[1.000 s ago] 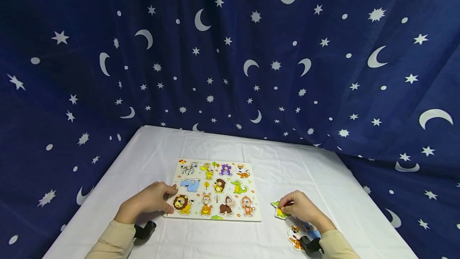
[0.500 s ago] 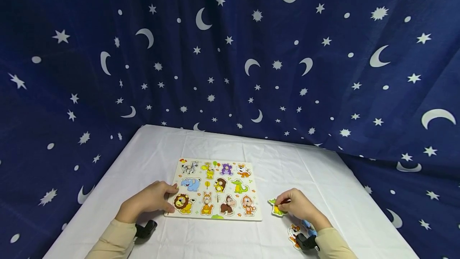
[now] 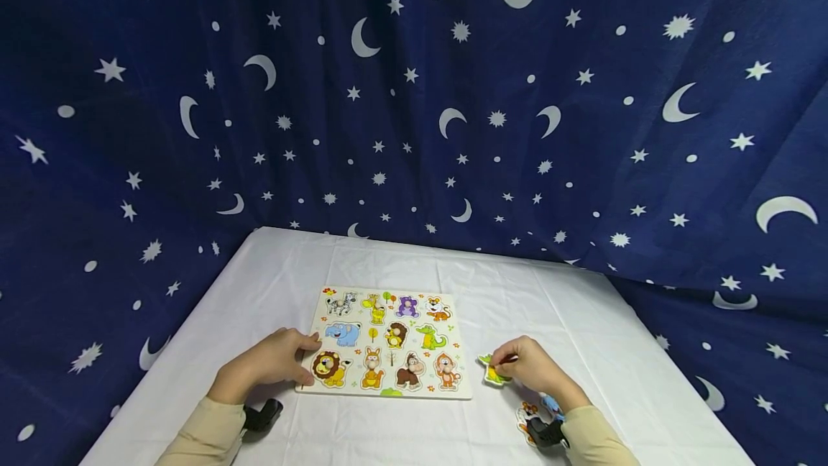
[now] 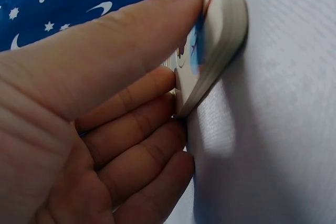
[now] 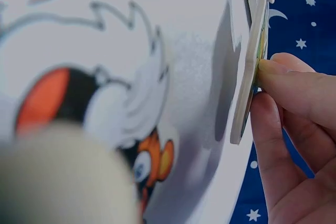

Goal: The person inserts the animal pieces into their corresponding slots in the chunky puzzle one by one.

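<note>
My right hand [image 3: 533, 367] pinches a crocodile puzzle piece [image 3: 493, 371] between thumb and fingers, just right of the puzzle board [image 3: 414, 393]. In the right wrist view the crocodile piece [image 5: 248, 82] is tilted edge-on, its shadow apart from it on the cloth. At the board's left edge, my left hand [image 3: 274, 359] grips the near corner. The left wrist view has the thumb [image 4: 126, 40] over the board's face and the other fingers [image 4: 147, 150] curled against its edge. Animal pictures fill the board, several with knobs; the crocodile, elephant and tiger pictures are flat.
A tiger piece [image 3: 525, 416] and a blue elephant piece [image 3: 552, 407] lie under my right wrist, partly hidden. The tiger piece [image 5: 58, 51] looms close in the right wrist view. White cloth [image 3: 388, 437] covers the table; a starry blue curtain [image 3: 414, 128] stands behind.
My right hand has moved a little left toward the board with the crocodile piece. My left hand has kept its place at the board's edge.
</note>
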Demonstrator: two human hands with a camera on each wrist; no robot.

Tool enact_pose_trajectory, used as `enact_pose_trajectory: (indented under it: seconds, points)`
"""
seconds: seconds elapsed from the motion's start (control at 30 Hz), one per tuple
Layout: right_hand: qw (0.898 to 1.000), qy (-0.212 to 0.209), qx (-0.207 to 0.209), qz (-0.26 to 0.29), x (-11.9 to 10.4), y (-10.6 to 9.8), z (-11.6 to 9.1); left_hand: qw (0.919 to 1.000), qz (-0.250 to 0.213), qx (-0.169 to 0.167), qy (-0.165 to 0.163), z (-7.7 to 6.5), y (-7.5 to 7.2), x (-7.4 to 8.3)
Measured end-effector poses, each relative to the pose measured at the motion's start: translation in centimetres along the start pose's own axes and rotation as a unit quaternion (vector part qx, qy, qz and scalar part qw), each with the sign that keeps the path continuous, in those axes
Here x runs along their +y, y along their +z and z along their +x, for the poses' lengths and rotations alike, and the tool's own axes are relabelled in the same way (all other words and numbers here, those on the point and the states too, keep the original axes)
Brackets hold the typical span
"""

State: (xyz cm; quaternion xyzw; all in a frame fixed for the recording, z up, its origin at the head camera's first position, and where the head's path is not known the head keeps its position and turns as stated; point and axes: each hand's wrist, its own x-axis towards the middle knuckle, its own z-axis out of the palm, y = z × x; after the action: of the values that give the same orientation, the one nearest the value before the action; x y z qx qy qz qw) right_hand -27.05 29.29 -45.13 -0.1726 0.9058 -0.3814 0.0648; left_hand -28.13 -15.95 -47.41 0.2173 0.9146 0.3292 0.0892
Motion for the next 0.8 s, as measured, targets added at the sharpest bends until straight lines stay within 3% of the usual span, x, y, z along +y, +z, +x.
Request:
enact_pose_trajectory:
  seconds: [0.3, 0.8]
  points:
    - [1.0, 0.0, -0.004, -0.013, 1.7, 0.1, 1.1, 0.9999, 0.006, 0.004, -0.011, 0.1, 0.1, -0.2]
    - [1.0, -0.009, -0.016, 0.002, 1.2, 0.5, 2.5, 0.9997, 0.018, 0.006, -0.015, 0.2, 0.2, -0.3]
